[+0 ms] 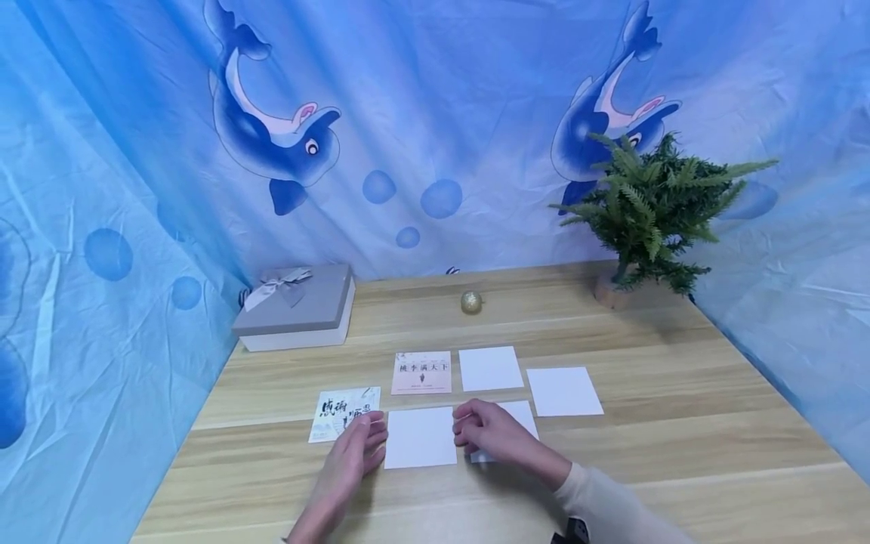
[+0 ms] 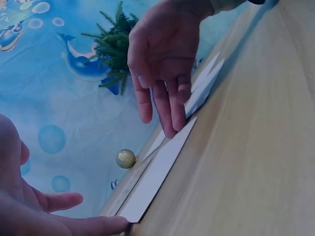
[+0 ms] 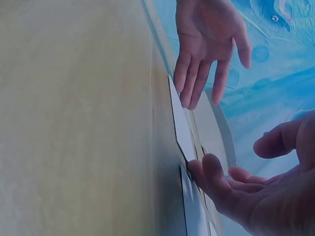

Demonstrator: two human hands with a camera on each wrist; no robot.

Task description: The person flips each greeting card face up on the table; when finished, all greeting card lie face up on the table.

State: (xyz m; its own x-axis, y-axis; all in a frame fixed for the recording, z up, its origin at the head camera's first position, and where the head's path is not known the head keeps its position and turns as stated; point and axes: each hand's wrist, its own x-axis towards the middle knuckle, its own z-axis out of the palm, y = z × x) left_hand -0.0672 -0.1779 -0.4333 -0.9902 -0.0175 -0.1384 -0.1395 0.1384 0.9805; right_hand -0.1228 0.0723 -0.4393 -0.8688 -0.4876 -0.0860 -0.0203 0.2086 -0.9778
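A blank white card (image 1: 421, 438) lies flat on the wooden table between the two hands. My left hand (image 1: 348, 457) is at its left edge, fingers loosely extended, and overlaps a pale card with black brush lettering (image 1: 329, 415). At the right edge is my right hand (image 1: 499, 434), its fingers slightly bent; it partly covers another white card (image 1: 522, 414). In the left wrist view a left fingertip (image 2: 118, 223) meets the near end of the white card (image 2: 160, 174). Right fingertips (image 3: 196, 169) are right at the card's corner in the right wrist view.
Behind lie a pink printed card (image 1: 421, 381) and two more white cards, one central (image 1: 491, 368), one farther right (image 1: 566, 391). A grey lidded gift box (image 1: 299, 313), a gold ball (image 1: 471, 302) and a small artificial tree (image 1: 646, 211) stand toward the back, before a blue dolphin curtain (image 1: 435, 113).
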